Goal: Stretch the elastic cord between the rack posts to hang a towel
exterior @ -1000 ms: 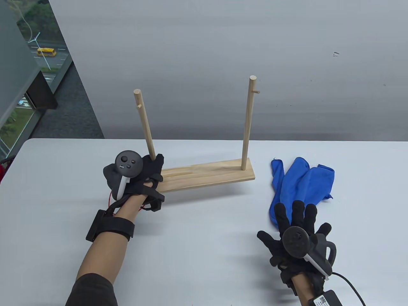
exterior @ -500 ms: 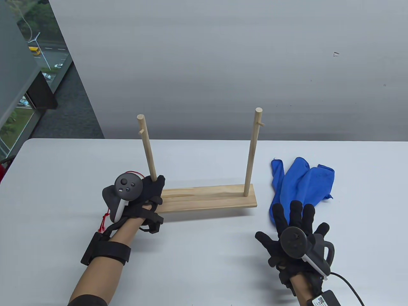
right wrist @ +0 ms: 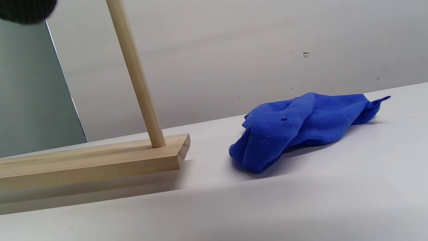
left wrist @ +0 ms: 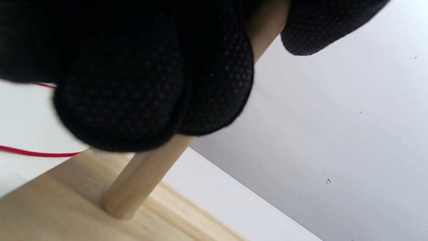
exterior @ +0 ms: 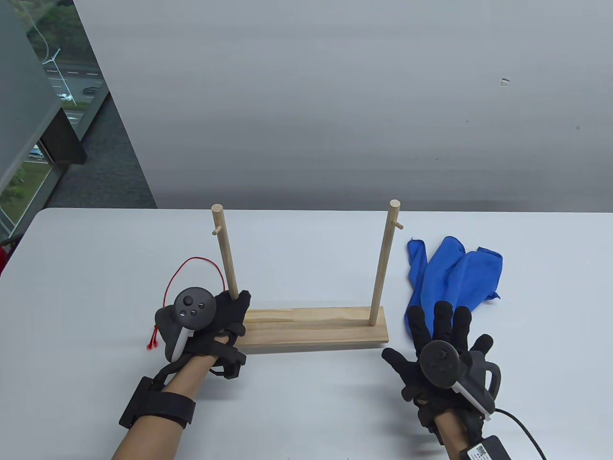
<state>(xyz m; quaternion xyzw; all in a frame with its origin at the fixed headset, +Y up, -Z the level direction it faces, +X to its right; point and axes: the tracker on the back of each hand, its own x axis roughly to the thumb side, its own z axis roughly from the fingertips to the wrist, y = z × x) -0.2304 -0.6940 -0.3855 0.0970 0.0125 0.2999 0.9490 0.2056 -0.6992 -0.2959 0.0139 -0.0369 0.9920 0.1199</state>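
Observation:
The wooden rack has a flat base (exterior: 311, 326) and two upright posts, each with a small peg near the top. My left hand (exterior: 225, 316) grips the left post (exterior: 225, 254) low down; the left wrist view shows my fingers (left wrist: 150, 83) wrapped around the post (left wrist: 143, 180). A thin red elastic cord (exterior: 191, 261) loops loose on the table behind and left of that hand. The crumpled blue towel (exterior: 459, 273) lies right of the right post (exterior: 383, 268). My right hand (exterior: 440, 335) is flat, fingers spread, over the towel's near end, holding nothing.
The white table (exterior: 306, 407) ends at a grey wall behind the rack; its left edge borders a window. A black cable (exterior: 527, 431) runs from my right wrist at the bottom right. In the right wrist view the towel (right wrist: 301, 124) lies beside the base's end (right wrist: 180, 150).
My left hand has pulled the rack toward me and brought it down and level. The red cord has come into sight on the table behind that hand. My right hand has barely moved.

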